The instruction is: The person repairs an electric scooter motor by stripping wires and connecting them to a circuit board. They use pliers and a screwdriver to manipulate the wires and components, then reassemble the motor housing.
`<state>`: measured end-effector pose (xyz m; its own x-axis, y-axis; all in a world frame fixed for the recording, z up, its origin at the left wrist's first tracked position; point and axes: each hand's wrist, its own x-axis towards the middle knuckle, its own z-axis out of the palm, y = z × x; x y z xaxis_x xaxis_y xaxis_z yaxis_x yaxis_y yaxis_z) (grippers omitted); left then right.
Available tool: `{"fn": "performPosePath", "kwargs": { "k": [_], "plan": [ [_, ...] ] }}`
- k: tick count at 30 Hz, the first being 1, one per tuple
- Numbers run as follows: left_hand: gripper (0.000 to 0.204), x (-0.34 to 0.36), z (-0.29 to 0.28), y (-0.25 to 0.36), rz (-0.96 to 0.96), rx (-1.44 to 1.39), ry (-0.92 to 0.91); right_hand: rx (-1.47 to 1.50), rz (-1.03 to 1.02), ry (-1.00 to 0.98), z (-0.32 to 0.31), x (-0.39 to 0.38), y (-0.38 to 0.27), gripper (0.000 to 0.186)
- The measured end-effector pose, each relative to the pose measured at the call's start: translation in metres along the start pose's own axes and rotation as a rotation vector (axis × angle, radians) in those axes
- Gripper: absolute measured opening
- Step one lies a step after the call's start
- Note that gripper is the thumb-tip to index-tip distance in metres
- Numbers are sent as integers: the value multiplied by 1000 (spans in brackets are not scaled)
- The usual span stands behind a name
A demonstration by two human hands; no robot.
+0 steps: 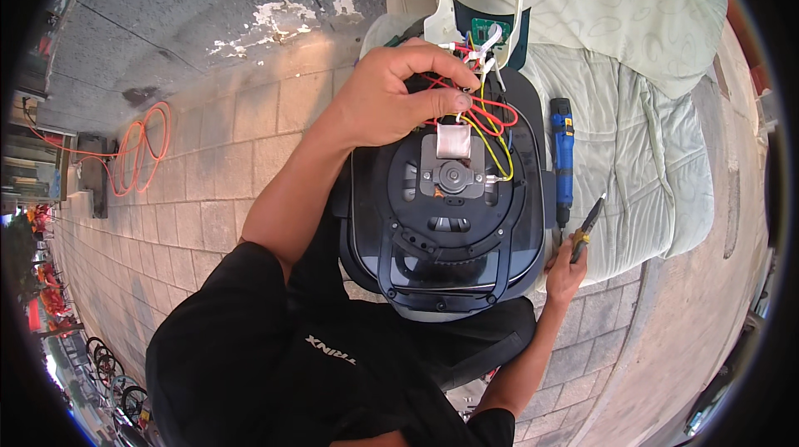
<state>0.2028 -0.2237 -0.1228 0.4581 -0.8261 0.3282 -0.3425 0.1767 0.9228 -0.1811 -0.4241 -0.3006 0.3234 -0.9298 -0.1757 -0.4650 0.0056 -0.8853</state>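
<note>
A black appliance body, opened up, sits in front of me with a small motor on a metal plate at its middle. Just above that motor, my left hand has thumb and forefinger pinched on thin wires at the bundle. Red wires loop out beside the fingers, and a yellow wire curves down to the motor plate. At the appliance's right side, my right hand grips pliers with yellow-and-black handles, their jaws pointing up and away from me.
A blue-and-black electric screwdriver lies on a pale quilted cloth to the right. Beyond the appliance are a cream plastic frame and a green circuit board. An orange cable coils on the paving at left.
</note>
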Motion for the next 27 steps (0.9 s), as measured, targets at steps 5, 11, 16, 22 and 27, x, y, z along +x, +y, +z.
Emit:
{"fn": "performPosePath", "kwargs": {
  "k": [5,11,16,22,27],
  "plan": [
    [19,0,0,-2,-11,-26,-4,14,-10,-9,0,0,3,40],
    [19,1,1,0,-19,-42,-2,-5,-9,-13,0,1,5,39],
    [19,-1,1,2,-30,-38,5,-5,-3,-15,1,0,-1,38],
    [19,0,0,0,-17,-28,2,-7,-3,-17,1,1,1,38],
    [20,0,0,-1,28,9,8,-8,-9,-5,2,0,0,39]
  ]
}}
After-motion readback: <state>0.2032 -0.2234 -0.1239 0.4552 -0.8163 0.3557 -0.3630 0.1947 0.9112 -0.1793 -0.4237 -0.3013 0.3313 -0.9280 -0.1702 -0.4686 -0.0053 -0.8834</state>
